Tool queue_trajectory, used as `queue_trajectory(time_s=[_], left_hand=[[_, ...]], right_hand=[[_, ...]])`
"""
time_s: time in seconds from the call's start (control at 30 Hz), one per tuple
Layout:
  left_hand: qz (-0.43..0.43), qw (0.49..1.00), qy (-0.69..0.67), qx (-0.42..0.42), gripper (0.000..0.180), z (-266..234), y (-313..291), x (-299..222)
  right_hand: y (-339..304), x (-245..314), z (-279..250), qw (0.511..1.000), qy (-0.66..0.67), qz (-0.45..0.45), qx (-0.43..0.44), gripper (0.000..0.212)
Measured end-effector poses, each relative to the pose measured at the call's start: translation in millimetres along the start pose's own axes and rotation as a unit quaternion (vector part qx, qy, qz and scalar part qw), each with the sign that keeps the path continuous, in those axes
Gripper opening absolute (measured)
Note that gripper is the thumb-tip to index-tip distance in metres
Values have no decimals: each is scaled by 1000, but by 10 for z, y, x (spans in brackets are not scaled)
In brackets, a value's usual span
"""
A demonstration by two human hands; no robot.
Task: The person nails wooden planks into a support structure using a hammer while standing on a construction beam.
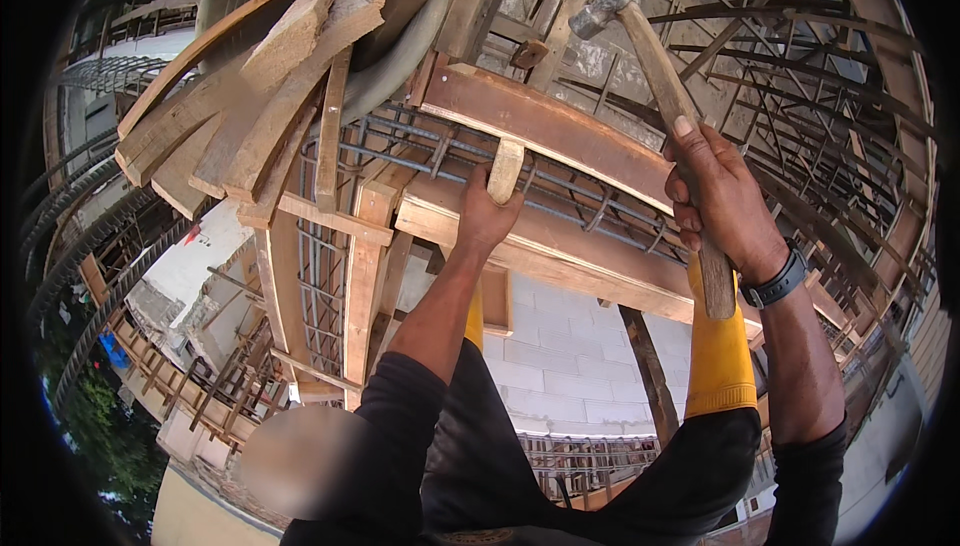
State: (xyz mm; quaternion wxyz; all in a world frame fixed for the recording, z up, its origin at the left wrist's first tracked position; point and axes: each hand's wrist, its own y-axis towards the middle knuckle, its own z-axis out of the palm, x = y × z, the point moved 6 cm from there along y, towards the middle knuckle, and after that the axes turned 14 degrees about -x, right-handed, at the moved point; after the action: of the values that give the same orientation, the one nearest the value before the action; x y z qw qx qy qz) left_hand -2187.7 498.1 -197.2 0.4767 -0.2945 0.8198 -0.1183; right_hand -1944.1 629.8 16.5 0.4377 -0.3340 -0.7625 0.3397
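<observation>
My left hand (487, 214) is closed round the lower end of a short wooden batten (507, 172). The batten's upper end meets the edge of the brown formwork board (555, 126), above the trough between two side boards. My right hand (728, 201) grips a hammer (655, 66) by its wooden handle. Its metal head is raised beyond the board, up and to the right. Steel rebar (420, 168) with stirrups runs inside the trough. The nearer formwork board (560, 246) passes just below my left hand.
A stack of timber offcuts (265, 111) lies at the upper left. Below it, a post form (368, 281) stands around upright rebar. My legs in yellow boots (722, 361) straddle a drop, with a pale block wall (575, 346) beneath. Many poles (800, 96) stand below on the right.
</observation>
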Motion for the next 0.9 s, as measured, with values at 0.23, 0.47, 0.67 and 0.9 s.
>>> queue_trajectory(time_s=[0.23, 0.47, 0.67, 0.9], left_hand=[[-8, 1000, 17, 13, 48, 133, 0, 197], [-19, 1000, -4, 22, 46, 117, 36, 177], [-6, 1000, 10, 24, 47, 131, 1, 86], [-53, 996, 40, 66, 53, 206, -5, 42]], right_hand=[[-165, -614, 490, 987, -116, 46, 99, 49], [-176, -297, 256, 995, -38, 54, 69, 51], [-100, -555, 517, 995, -83, -59, -11, 57], [-116, -857, 607, 981, -160, 31, 104, 59]])
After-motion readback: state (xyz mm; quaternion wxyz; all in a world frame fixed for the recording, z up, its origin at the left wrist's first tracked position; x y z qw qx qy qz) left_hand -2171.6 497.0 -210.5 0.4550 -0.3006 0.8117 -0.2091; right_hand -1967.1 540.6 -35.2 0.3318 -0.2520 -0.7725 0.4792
